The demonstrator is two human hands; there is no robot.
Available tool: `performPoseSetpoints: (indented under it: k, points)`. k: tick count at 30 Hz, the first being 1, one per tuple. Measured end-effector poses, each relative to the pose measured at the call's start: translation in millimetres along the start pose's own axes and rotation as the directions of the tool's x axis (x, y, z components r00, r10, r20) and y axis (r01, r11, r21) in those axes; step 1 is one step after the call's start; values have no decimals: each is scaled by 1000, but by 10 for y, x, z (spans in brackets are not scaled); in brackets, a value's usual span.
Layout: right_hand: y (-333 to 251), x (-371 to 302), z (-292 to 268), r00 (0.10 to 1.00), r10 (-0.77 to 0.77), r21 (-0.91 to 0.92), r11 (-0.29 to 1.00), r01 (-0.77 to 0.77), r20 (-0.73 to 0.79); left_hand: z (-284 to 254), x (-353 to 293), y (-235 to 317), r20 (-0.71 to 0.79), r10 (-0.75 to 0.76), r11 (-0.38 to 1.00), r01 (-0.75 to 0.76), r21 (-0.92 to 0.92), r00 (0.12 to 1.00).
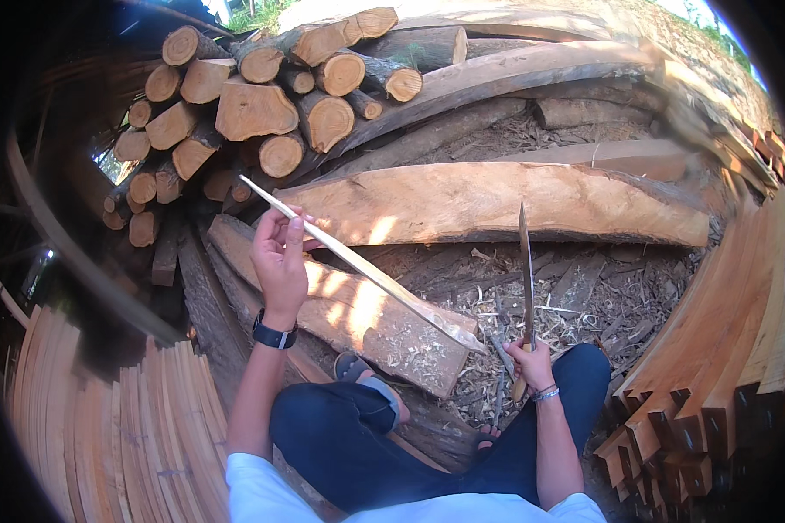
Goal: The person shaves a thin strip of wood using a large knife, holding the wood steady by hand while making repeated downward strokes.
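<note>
My left hand is closed around the upper part of a long pale wooden stick. The stick slants down to the right, its lower end over a thick wooden slab strewn with shavings. My right hand grips a machete by its light wooden handle. The blade points upward and away from me, to the right of the stick and apart from it.
Cut logs are piled at the far left. A broad sawn plank lies across the middle. Wood shavings cover the ground beyond my right knee. Stacked boards stand at the left and right.
</note>
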State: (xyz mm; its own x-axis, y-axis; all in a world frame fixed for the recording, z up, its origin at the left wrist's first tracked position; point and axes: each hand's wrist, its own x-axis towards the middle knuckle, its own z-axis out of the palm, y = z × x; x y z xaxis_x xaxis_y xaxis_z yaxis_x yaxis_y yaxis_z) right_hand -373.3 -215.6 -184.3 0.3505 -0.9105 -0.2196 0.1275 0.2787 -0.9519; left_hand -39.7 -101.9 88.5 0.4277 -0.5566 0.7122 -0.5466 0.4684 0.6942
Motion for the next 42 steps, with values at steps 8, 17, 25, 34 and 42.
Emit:
performPoseSetpoints:
  k: [8, 17, 25, 34, 42]
  points:
    - [142, 5, -123, 998, 17, -137, 990, -26, -68, -579, 96, 134, -172, 97, 995, -92, 37, 980]
    - [217, 61, 72, 999, 32, -340, 940, -37, -20, -837, -254, -133, -360, 17, 984, 47, 170, 933]
    - [301, 197, 306, 999, 29, -488, 873, -17, 18, -873, 433, -82, -493, -10, 991, 74, 110, 870]
    - [-80, 446, 985, 989, 40, -94, 995, -27, 142, -393, 378, -525, -653, 19, 1000, -23, 2, 757]
    - [-83, 1156, 1495, 981, 130, 45, 989, -138, 144, 143, -295, -750, -316, 97, 991, -63, 117, 944]
